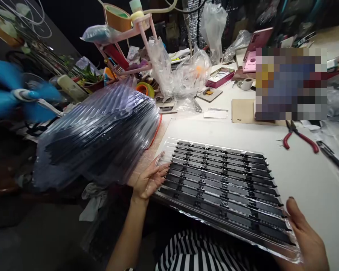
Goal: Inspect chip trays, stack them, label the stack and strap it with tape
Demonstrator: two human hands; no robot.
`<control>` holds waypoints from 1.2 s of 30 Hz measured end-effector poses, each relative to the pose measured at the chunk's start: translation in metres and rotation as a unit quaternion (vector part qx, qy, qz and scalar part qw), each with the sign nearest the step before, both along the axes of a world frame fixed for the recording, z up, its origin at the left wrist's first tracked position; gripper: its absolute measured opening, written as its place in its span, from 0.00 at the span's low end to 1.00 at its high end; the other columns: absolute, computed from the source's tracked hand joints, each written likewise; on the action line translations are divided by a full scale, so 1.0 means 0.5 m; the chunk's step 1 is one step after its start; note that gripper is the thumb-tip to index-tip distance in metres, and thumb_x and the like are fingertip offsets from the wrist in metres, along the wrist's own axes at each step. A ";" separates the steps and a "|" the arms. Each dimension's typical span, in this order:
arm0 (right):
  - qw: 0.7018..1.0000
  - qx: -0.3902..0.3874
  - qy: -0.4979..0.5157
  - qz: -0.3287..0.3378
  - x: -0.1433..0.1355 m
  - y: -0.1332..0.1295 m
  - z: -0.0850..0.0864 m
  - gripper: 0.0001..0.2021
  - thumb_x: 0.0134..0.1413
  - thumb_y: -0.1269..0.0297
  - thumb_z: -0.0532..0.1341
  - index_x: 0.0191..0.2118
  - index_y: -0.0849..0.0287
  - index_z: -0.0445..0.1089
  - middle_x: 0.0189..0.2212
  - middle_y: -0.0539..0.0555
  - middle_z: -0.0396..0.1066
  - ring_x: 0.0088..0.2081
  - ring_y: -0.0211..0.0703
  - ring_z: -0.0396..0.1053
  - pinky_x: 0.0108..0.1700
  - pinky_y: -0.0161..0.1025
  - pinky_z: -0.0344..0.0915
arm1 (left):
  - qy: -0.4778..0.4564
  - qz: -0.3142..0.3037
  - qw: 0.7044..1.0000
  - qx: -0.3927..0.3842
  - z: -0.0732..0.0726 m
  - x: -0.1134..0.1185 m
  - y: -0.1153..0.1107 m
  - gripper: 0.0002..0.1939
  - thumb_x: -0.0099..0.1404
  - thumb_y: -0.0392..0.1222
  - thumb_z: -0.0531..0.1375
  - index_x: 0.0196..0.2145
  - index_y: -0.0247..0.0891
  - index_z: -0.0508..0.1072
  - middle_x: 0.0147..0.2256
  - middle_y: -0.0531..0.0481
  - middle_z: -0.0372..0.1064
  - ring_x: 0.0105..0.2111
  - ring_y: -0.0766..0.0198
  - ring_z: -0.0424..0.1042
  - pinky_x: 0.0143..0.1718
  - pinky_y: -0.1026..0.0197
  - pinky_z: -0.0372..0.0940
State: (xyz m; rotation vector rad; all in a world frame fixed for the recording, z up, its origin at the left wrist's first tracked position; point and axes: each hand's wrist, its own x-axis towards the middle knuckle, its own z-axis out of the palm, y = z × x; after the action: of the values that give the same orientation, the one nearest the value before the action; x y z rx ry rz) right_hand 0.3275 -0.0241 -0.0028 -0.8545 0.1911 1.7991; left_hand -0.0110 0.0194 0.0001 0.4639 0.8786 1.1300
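Note:
A clear plastic tray [169, 145] lies tilted over the front edge of the white table, filled with rows of long black comb-like strips [220, 177]. My left hand [150, 178] grips its left end, fingers under and around the clear rim. At the opposite end, my right hand [307, 233] holds the right corner, thumb up along the edge and the other fingers hidden beneath. To the left of the tray leans a tall stack of similar clear trays [101, 131] with dark contents.
A blue fan [22, 94] spins at far left. Red-handled pliers [299, 137] and a dark tool [335, 160] lie on the right of the white table [324, 195]. Behind stand a pink rack [127, 34], clear plastic bags [183, 71], a tape roll [246, 84] and a pink phone stand [250, 62].

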 end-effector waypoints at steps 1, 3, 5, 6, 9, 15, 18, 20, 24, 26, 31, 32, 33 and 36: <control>1.000 -0.001 -0.012 0.005 -0.001 0.001 0.000 0.09 0.53 0.63 0.60 0.39 0.52 0.76 0.29 0.53 0.77 0.37 0.49 0.75 0.48 0.51 0.69 | 0.000 0.002 1.000 0.001 0.002 0.001 0.001 0.32 0.64 0.31 0.50 0.63 0.41 0.46 0.48 0.40 0.69 0.43 0.59 0.72 0.40 0.58 0.70; 0.999 0.000 -0.041 0.007 -0.003 0.003 0.002 0.06 0.50 0.66 0.64 0.35 0.50 0.77 0.26 0.48 0.77 0.34 0.46 0.75 0.48 0.47 0.70 | 0.004 0.005 1.000 0.005 0.005 0.003 0.002 0.32 0.64 0.30 0.50 0.64 0.41 0.45 0.48 0.39 0.68 0.43 0.58 0.72 0.39 0.57 0.70; 0.998 0.000 -0.063 0.005 -0.005 0.005 0.007 0.04 0.48 0.66 0.65 0.31 0.49 0.77 0.24 0.46 0.76 0.32 0.44 0.75 0.48 0.44 0.71 | 0.012 0.007 1.000 0.008 0.008 0.004 0.002 0.32 0.64 0.29 0.49 0.64 0.41 0.45 0.49 0.38 0.68 0.45 0.57 0.71 0.40 0.56 0.70; 0.998 -0.002 -0.067 0.005 -0.006 0.006 0.009 0.03 0.48 0.66 0.66 0.31 0.49 0.77 0.24 0.45 0.76 0.31 0.44 0.75 0.47 0.43 0.71 | 0.016 0.007 1.000 0.009 0.009 0.004 0.001 0.33 0.64 0.29 0.49 0.64 0.41 0.45 0.49 0.38 0.68 0.46 0.55 0.71 0.41 0.54 0.69; 0.998 -0.005 -0.046 0.031 -0.008 0.009 0.018 0.05 0.49 0.66 0.65 0.34 0.54 0.77 0.24 0.47 0.76 0.30 0.43 0.75 0.43 0.42 0.72 | 0.023 0.004 1.000 0.012 0.010 0.002 -0.002 0.33 0.64 0.29 0.49 0.64 0.42 0.45 0.52 0.38 0.66 0.50 0.52 0.68 0.45 0.51 0.68; 0.996 0.027 0.057 0.066 -0.012 0.021 0.027 0.12 0.58 0.61 0.57 0.43 0.58 0.74 0.32 0.52 0.77 0.32 0.42 0.75 0.41 0.42 0.72 | -0.014 0.001 1.000 0.011 0.000 -0.006 0.001 0.33 0.64 0.27 0.45 0.65 0.42 0.43 0.54 0.39 0.63 0.56 0.52 0.61 0.53 0.45 0.60; 0.993 0.045 0.091 0.062 -0.011 0.024 0.023 0.13 0.60 0.61 0.55 0.43 0.58 0.74 0.35 0.53 0.77 0.36 0.42 0.74 0.45 0.43 0.69 | -0.055 0.005 0.998 -0.023 -0.002 -0.008 0.004 0.33 0.65 0.30 0.46 0.65 0.44 0.41 0.55 0.40 0.63 0.55 0.52 0.62 0.54 0.46 0.59; 0.991 0.050 0.106 0.063 -0.009 0.025 0.022 0.13 0.61 0.61 0.53 0.43 0.59 0.73 0.36 0.53 0.76 0.38 0.42 0.74 0.47 0.44 0.68 | -0.087 0.010 0.995 -0.042 0.000 -0.007 0.005 0.33 0.66 0.33 0.46 0.65 0.44 0.38 0.55 0.40 0.63 0.53 0.52 0.64 0.55 0.47 0.59; 0.991 0.051 0.111 0.058 -0.008 0.029 0.029 0.14 0.62 0.63 0.52 0.42 0.60 0.73 0.35 0.53 0.77 0.40 0.42 0.73 0.47 0.44 0.68 | -0.130 -0.007 0.991 -0.023 0.008 -0.003 0.001 0.34 0.66 0.34 0.44 0.65 0.40 0.30 0.55 0.37 0.62 0.53 0.53 0.65 0.55 0.47 0.58; 0.992 0.049 0.103 0.046 -0.009 0.033 0.034 0.13 0.62 0.64 0.52 0.41 0.60 0.73 0.34 0.53 0.77 0.40 0.43 0.73 0.48 0.45 0.68 | -0.147 -0.014 0.989 0.018 0.010 -0.001 -0.003 0.35 0.66 0.35 0.44 0.65 0.36 0.29 0.57 0.35 0.58 0.55 0.52 0.62 0.54 0.48 0.59; 0.997 0.049 0.067 0.004 -0.013 0.033 0.027 0.11 0.58 0.63 0.55 0.39 0.58 0.74 0.37 0.54 0.76 0.42 0.46 0.73 0.50 0.49 0.66 | -0.128 -0.005 0.990 0.066 0.005 0.005 -0.009 0.36 0.63 0.33 0.46 0.65 0.33 0.33 0.58 0.35 0.57 0.57 0.54 0.59 0.53 0.52 0.61; 0.997 0.046 0.057 -0.010 -0.013 0.031 0.023 0.11 0.57 0.60 0.56 0.39 0.57 0.74 0.37 0.54 0.76 0.42 0.46 0.73 0.51 0.50 0.65 | -0.111 0.000 0.992 0.060 0.004 0.007 -0.009 0.36 0.63 0.32 0.46 0.65 0.35 0.35 0.58 0.36 0.58 0.57 0.55 0.60 0.53 0.53 0.61; 0.998 0.039 0.046 -0.023 -0.012 0.028 0.019 0.12 0.57 0.58 0.56 0.38 0.56 0.74 0.38 0.53 0.76 0.41 0.47 0.73 0.51 0.51 0.65 | -0.093 0.004 0.995 0.048 0.004 0.009 -0.009 0.35 0.63 0.31 0.46 0.65 0.37 0.36 0.57 0.38 0.59 0.56 0.56 0.61 0.52 0.55 0.62; 0.998 -0.007 0.011 -0.058 -0.010 0.021 0.011 0.13 0.57 0.58 0.54 0.39 0.54 0.74 0.37 0.53 0.76 0.38 0.47 0.74 0.51 0.51 0.65 | -0.048 0.007 0.999 0.015 0.003 0.013 -0.008 0.32 0.66 0.31 0.45 0.65 0.44 0.41 0.52 0.40 0.66 0.47 0.60 0.70 0.45 0.58 0.67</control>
State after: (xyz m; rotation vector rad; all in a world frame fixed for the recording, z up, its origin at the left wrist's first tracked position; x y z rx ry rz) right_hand 0.3226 -0.0138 0.0025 -0.8180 0.2635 1.7001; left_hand -0.0046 0.0152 0.0017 0.4255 0.7824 1.1712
